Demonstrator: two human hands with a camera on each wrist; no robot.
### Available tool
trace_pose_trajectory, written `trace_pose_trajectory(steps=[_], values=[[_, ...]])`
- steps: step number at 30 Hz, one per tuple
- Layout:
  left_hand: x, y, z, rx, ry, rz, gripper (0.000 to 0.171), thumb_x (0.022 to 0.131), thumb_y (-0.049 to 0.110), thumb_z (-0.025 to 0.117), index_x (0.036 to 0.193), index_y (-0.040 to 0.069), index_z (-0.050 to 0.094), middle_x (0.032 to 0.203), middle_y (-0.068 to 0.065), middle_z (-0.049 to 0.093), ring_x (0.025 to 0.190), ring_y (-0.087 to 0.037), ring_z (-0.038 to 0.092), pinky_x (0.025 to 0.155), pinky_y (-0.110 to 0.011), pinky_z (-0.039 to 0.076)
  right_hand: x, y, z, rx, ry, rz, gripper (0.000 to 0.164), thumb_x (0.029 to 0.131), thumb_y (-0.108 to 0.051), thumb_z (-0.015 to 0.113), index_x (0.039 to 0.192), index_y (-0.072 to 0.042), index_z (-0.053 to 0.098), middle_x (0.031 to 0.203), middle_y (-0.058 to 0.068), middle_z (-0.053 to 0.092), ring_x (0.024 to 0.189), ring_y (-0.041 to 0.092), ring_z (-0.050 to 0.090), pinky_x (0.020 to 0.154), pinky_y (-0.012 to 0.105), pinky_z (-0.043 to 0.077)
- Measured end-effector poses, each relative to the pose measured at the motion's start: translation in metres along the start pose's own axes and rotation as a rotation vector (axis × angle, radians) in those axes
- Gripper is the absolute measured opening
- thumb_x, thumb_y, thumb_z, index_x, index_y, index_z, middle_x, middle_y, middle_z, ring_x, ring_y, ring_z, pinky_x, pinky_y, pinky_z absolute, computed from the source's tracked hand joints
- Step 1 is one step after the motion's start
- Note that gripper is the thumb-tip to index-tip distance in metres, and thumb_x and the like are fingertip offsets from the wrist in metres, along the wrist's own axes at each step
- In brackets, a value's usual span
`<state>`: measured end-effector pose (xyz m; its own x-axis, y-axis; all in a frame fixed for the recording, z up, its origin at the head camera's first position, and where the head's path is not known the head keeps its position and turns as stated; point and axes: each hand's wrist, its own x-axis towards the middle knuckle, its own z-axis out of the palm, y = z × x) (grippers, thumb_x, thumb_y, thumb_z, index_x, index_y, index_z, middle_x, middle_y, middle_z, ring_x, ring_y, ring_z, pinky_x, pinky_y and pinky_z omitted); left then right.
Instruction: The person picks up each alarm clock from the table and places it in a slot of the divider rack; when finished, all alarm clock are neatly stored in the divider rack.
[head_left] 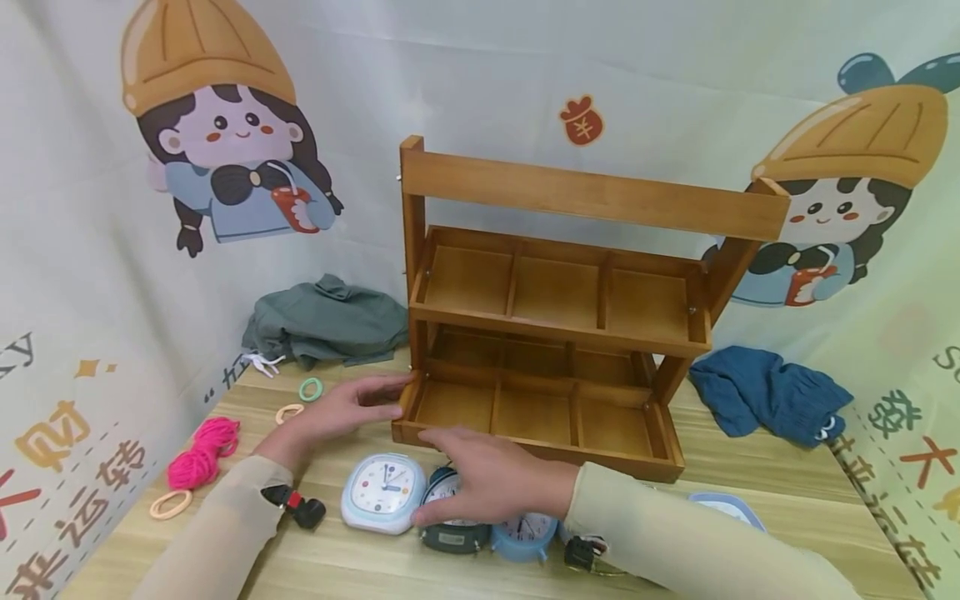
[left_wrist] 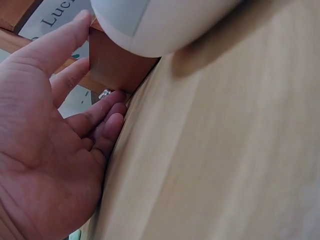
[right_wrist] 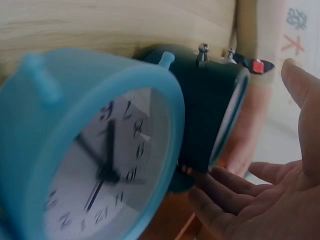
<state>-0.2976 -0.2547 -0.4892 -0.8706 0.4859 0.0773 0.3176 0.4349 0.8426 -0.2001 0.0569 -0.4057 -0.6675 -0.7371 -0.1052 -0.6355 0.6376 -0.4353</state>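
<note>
A brown two-tier wooden shelf (head_left: pixel 585 193) with divided compartments stands upright on the table. My left hand (head_left: pixel 333 410) is at its lower left corner, fingertips right at the side wall, thumb toward the front edge in the left wrist view. My right hand (head_left: pixel 498 475) reaches across in front of the shelf, fingers extended and thumb apart, over a dark green alarm clock (head_left: pixel 453 537) that it partly hides. A white square clock (head_left: pixel 386 493) sits left of that one. To the right is a light blue round alarm clock (right_wrist: pixel 172 95), overlapped by the right hand in the head view.
Pink yarn (head_left: pixel 197 458) and several small rings, one a green ring (head_left: pixel 311 389), lie at the left. Grey-green cloth (head_left: pixel 322 321) is behind them. Blue cloth (head_left: pixel 765 396) lies right of the shelf. A pale blue-rimmed object (head_left: pixel 727 504) is partly behind the right sleeve.
</note>
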Motion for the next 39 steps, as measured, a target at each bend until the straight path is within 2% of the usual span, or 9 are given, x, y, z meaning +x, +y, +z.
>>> trace_pose_trajectory(steps=[3, 7, 12, 16, 24, 35, 39], values=[[0.0, -0.002, 0.0, 0.007, 0.005, 0.006, 0.064, 0.108, 0.035, 0.077, 0.166, 0.021, 0.056, 0.17, -0.007, 0.053, 0.154, -0.039, 0.051, 0.125, -0.064, 0.039, 0.012, -0.007, 0.005, -0.013, -0.031, 0.007, 0.108, 0.092, -0.077, 0.078, 0.172, -0.014, 0.041, 0.162, 0.006, 0.057, 0.147, 0.018, 0.056, 0.118, 0.041, 0.05], [0.0, -0.004, 0.002, 0.011, 0.02, 0.006, 0.063, 0.107, 0.035, 0.077, 0.165, 0.021, 0.057, 0.168, -0.007, 0.054, 0.153, -0.038, 0.051, 0.125, -0.064, 0.039, 0.027, -0.012, 0.014, -0.044, -0.068, 0.016, 0.109, 0.089, -0.077, 0.08, 0.17, -0.012, 0.044, 0.144, 0.003, 0.065, 0.127, 0.011, 0.063, 0.103, 0.034, 0.056], [0.002, -0.007, 0.005, 0.012, 0.037, 0.02, 0.063, 0.106, 0.034, 0.079, 0.164, 0.021, 0.058, 0.166, -0.007, 0.057, 0.152, -0.037, 0.053, 0.125, -0.063, 0.04, 0.038, -0.014, 0.026, -0.082, -0.07, 0.04, 0.112, 0.085, -0.078, 0.084, 0.167, -0.011, 0.046, 0.132, -0.001, 0.066, 0.116, 0.011, 0.06, 0.097, 0.032, 0.055], [0.002, -0.009, 0.006, 0.005, 0.036, 0.02, 0.063, 0.106, 0.034, 0.079, 0.164, 0.022, 0.058, 0.166, -0.006, 0.057, 0.153, -0.036, 0.053, 0.125, -0.063, 0.039, 0.044, -0.017, 0.033, -0.096, -0.041, 0.064, 0.113, 0.08, -0.078, 0.088, 0.163, -0.01, 0.051, 0.124, -0.004, 0.066, 0.11, 0.012, 0.056, 0.092, 0.029, 0.052], [0.0, -0.008, 0.002, 0.004, 0.035, 0.021, 0.062, 0.107, 0.034, 0.078, 0.164, 0.021, 0.058, 0.167, -0.006, 0.056, 0.154, -0.037, 0.051, 0.126, -0.064, 0.037, 0.051, -0.024, 0.04, -0.139, -0.007, 0.115, 0.117, 0.074, -0.081, 0.09, 0.162, -0.01, 0.055, 0.12, -0.001, 0.062, 0.105, 0.013, 0.053, 0.085, 0.028, 0.052], [-0.001, -0.004, 0.003, -0.013, 0.035, 0.012, 0.062, 0.106, 0.035, 0.079, 0.164, 0.022, 0.058, 0.167, -0.006, 0.056, 0.154, -0.036, 0.051, 0.126, -0.064, 0.036, 0.053, -0.02, 0.041, -0.174, 0.002, 0.066, 0.1, 0.074, -0.076, 0.093, 0.147, -0.013, 0.067, 0.11, -0.008, 0.059, 0.099, 0.007, 0.055, 0.084, 0.026, 0.051], [0.0, -0.005, 0.003, -0.016, 0.023, 0.011, 0.064, 0.107, 0.034, 0.078, 0.165, 0.021, 0.057, 0.169, -0.006, 0.053, 0.155, -0.037, 0.05, 0.126, -0.063, 0.038, 0.049, -0.017, 0.039, -0.154, 0.029, 0.041, 0.099, 0.074, -0.073, 0.094, 0.148, -0.013, 0.066, 0.112, -0.008, 0.06, 0.099, 0.006, 0.055, 0.086, 0.024, 0.051]])
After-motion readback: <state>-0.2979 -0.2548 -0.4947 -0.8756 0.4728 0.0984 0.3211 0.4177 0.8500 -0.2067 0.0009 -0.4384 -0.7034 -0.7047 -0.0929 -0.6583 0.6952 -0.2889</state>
